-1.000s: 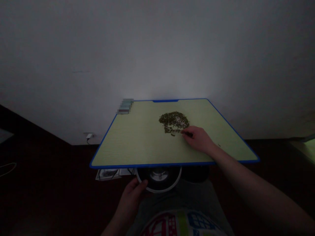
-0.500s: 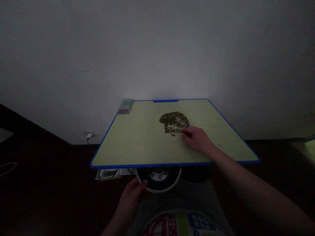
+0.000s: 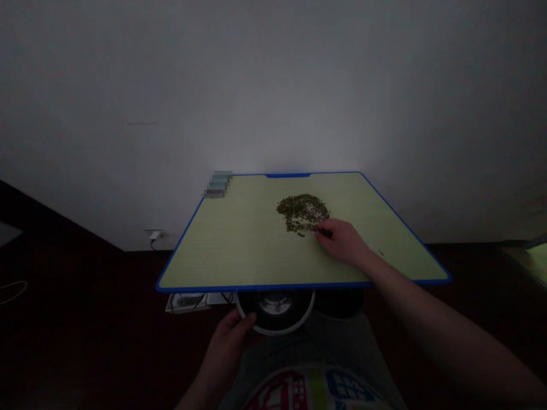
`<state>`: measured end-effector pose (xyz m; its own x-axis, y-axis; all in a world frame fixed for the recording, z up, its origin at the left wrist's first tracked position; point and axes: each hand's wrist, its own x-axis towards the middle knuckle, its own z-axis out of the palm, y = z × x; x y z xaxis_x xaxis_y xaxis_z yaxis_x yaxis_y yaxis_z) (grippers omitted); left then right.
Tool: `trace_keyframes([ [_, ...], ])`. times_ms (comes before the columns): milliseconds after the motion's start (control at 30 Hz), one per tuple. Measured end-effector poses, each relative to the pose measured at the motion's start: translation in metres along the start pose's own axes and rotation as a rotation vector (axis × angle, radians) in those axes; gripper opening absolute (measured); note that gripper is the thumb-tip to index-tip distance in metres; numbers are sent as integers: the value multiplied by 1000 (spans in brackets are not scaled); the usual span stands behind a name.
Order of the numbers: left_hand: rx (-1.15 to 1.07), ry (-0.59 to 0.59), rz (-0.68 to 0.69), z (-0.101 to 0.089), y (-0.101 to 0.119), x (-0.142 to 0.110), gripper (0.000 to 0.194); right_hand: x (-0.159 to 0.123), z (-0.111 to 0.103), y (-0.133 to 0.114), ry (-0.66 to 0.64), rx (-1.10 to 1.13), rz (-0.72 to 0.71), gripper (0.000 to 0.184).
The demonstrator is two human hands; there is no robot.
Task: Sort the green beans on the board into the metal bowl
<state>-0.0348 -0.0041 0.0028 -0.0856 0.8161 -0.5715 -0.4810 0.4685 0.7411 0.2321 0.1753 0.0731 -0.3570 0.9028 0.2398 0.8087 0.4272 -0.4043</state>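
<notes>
A heap of small dark green grains (image 3: pixel 302 212) lies on a pale green table with a blue rim (image 3: pixel 239 250). My right hand (image 3: pixel 344 244) rests on the table at the heap's near right edge, fingers curled and pinched at the grains; what they hold is too small to see. My left hand (image 3: pixel 231 337) grips the rim of a white round bowl (image 3: pixel 277 314) held below the table's near edge, over my lap.
A white wall rises behind the table. A small blurred object (image 3: pixel 217 184) sits at the table's far left corner. A plug and cable (image 3: pixel 154 237) hang on the wall at left. The floor around is dark.
My right hand has shifted very slightly along the heap's edge. The left hand and bowl stay where they were.
</notes>
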Motion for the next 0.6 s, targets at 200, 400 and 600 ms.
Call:
trace_keyframes([
  [200,1,-10,12,0,0,-2,34,1,1,1,0,5,-1,25],
  [400,32,-33,15,1,2,-1,36,3,1,0,2,-1,5,24],
  [600,26,-23,14,1,1,0,33,3,1,1,-8,18,-27,23],
])
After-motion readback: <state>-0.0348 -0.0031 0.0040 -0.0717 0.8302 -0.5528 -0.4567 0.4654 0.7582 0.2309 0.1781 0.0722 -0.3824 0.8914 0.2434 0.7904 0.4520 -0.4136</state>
